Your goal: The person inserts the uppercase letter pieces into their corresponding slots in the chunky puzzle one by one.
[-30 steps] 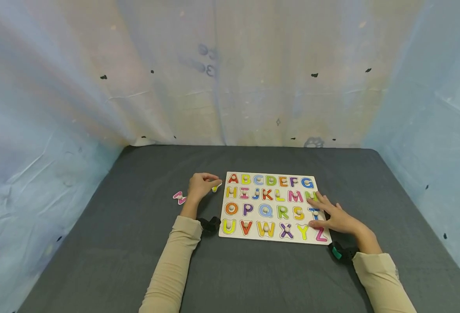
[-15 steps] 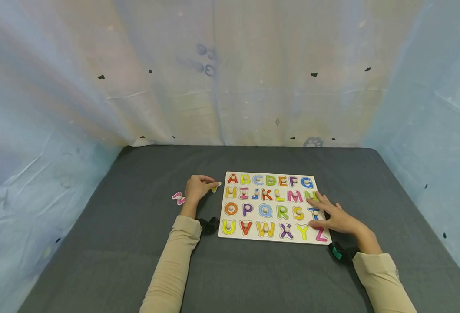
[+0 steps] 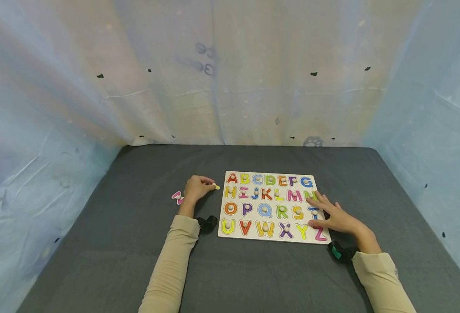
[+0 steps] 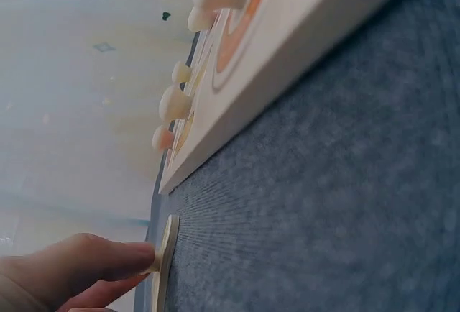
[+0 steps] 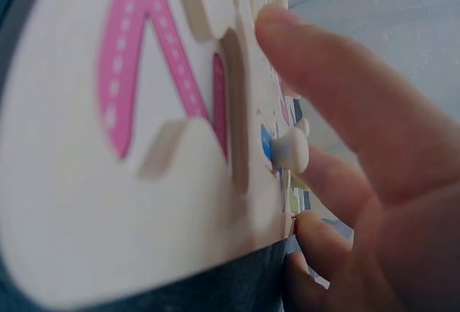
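Note:
Left of the white alphabet puzzle board, my left hand [image 3: 197,189] pinches the knob of a yellow letter puzzle piece [image 3: 216,187]. In the left wrist view that piece [image 4: 167,258] shows edge-on, close to the dark cloth; whether it touches the cloth I cannot tell. My right hand [image 3: 333,216] rests over the right side of the puzzle board [image 3: 266,204], fingers spread, near the blue T. Most letters there carry knobs. The Y recess [image 3: 302,231] and the pink Z recess [image 5: 118,75] show none. A pink Z piece [image 3: 178,198] lies left of my left wrist.
The board stands on a dark grey cloth-covered table [image 3: 261,278]. Patterned pale curtains [image 3: 253,87] hang behind it and on both sides. Black wrist devices [image 3: 207,224] sit on both wrists.
My left hand has drawn slightly left and lowered the tilted yellow piece, which now looks flatter. My right hand has stayed in place on the board.

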Tool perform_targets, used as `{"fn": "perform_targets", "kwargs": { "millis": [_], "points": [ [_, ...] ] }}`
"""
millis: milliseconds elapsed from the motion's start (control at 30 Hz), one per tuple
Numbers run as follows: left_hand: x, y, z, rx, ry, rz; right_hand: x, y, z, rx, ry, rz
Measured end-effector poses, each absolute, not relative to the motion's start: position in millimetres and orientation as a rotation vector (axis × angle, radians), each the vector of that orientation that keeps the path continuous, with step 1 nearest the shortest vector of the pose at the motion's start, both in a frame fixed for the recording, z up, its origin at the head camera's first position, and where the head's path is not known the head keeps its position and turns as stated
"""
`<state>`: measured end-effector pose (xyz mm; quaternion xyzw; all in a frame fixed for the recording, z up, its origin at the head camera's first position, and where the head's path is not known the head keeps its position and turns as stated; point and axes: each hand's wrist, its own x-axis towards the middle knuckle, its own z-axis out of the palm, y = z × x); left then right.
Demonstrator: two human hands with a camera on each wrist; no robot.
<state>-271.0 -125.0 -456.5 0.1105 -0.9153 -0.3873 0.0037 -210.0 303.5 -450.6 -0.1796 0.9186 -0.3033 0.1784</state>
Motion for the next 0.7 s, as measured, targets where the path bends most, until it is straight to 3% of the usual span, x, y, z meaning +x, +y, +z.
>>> {"fn": "perform_targets", "kwargs": {
  "millis": [333, 700],
  "points": [
    [-269.2, -128.5, -459.6, 0.361, -2.833, -1.198, -209.5, 302.8, -450.2, -0.501, 2.593, -0.86],
    [-265.3, -118.8, -454.0, 0.203, -2.803, -1.256, -210.0, 304.0, -450.3, -0.507, 2.591, -0.867]
  ]
}}
